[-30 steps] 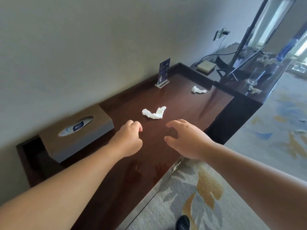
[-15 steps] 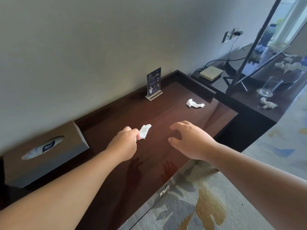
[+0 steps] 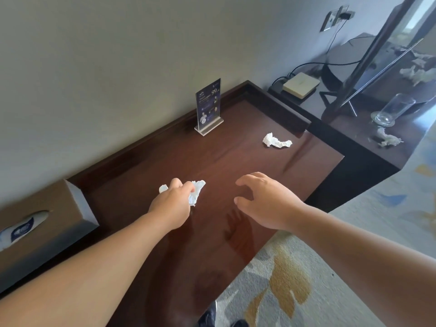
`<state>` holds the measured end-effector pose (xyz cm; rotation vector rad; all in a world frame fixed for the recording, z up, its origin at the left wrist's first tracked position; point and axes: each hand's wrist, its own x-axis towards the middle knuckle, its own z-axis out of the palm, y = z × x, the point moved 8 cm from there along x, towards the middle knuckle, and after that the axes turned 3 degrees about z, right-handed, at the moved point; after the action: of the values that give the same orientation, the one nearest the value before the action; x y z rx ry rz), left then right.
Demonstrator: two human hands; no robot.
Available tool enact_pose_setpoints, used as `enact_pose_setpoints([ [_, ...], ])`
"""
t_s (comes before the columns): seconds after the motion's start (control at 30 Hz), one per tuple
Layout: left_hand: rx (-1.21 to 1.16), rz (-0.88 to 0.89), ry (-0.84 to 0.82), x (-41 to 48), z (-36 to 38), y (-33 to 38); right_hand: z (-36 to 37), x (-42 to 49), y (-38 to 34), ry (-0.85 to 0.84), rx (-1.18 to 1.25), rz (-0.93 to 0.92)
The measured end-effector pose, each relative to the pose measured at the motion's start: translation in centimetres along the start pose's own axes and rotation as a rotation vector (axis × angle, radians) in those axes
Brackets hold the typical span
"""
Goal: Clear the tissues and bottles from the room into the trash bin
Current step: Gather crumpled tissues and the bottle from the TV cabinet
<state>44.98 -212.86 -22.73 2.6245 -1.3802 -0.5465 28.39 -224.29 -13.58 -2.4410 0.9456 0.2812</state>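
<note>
Head view: the left hand point(image 3: 173, 204) is closed around a crumpled tissue point(image 3: 197, 192) above the middle of the desk point(image 3: 236, 152), white paper showing on both sides of the fingers. The right hand point(image 3: 266, 201) hovers beside it, fingers spread and curled, holding nothing. A second tissue point(image 3: 276, 140) lies near the desk's far right corner. A sign stand point(image 3: 208, 107) is at the back edge, a tissue box point(image 3: 40, 223) at the left end.

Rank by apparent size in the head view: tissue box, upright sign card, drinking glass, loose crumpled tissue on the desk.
1. tissue box, nearest the camera
2. sign card
3. drinking glass, farther off, so unsure
4. loose crumpled tissue
</note>
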Motion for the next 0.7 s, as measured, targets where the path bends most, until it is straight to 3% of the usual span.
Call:
enact_pose_setpoints([
  [0.17, 0.093, -0.007, -0.092, 1.4, 2.0, -1.1, 0.4, 1.8, 0.6, -0.017, 0.008, 0.043],
  [0.37, 0.041, 0.056, -0.145, 2.9, 2.4, -0.2, -0.7, 2.8, 1.0, -0.001, -0.001, 0.078],
  [0.7, -0.219, 0.187, 0.081, 6.2, -6.8, 8.8, -5.4, 4.3, 3.9, 0.084, -0.028, 0.078],
])
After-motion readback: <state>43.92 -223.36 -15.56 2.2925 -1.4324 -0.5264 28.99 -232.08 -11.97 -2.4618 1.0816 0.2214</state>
